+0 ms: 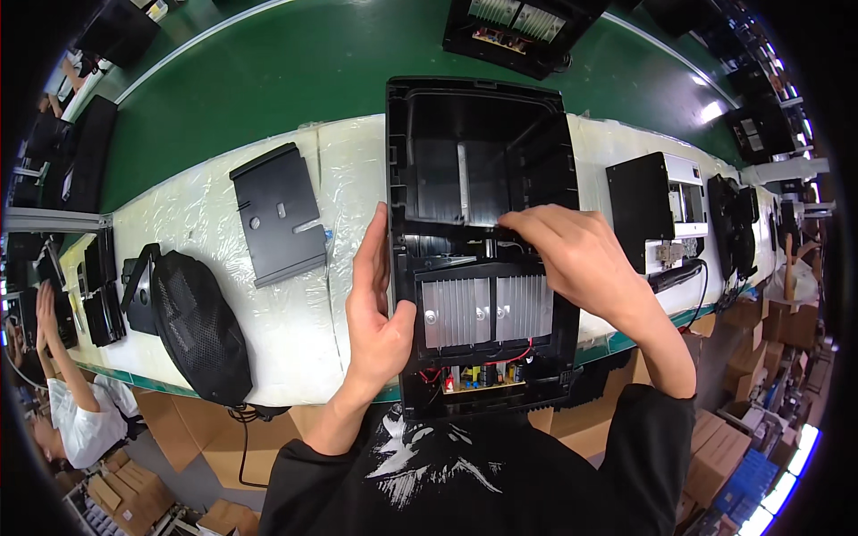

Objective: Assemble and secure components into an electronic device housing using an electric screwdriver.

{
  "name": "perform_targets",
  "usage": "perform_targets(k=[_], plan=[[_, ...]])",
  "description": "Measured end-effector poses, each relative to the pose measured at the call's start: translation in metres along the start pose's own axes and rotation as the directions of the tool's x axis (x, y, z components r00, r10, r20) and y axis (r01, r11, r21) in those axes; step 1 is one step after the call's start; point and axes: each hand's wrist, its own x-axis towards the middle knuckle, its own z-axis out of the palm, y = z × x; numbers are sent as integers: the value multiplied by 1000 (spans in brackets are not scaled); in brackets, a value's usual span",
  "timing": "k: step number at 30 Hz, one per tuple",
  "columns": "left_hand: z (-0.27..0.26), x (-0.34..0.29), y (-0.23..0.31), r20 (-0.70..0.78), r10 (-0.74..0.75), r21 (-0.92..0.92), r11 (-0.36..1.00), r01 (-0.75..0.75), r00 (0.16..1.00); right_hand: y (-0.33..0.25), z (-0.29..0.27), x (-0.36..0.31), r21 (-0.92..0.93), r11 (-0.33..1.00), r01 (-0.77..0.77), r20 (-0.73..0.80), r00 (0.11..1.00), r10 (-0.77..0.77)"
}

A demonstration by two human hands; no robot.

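A long black plastic housing stands open side up in front of me, over the near side of the padded bench. In its nearer half sit silvery finned heat sinks, with a circuit board carrying small coloured parts and red wires close to my body. My left hand holds the housing's left wall, its thumb on the near rim and its fingers along the outside. Over the right wall reaches my right hand, fingertips pinched together at the housing's cross rib. What they pinch, if anything, is hidden.
A black sheet-metal plate with cutouts lies left of the housing, and a black mesh cover beyond it. At right stands a black and white box-shaped unit. Another housing is on the green surface ahead. Cardboard boxes stand below.
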Motion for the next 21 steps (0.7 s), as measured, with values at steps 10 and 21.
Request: perform_targets(k=[10, 21], plan=[[-5, -1, 1, -4, 26, 12, 1000, -26, 1000, -4, -57, -15, 42, 996, -78, -487, 869, 89], [-2, -2, 0, -20, 15, -39, 999, -16, 1000, -5, -45, -19, 35, 995, -89, -394, 914, 95]])
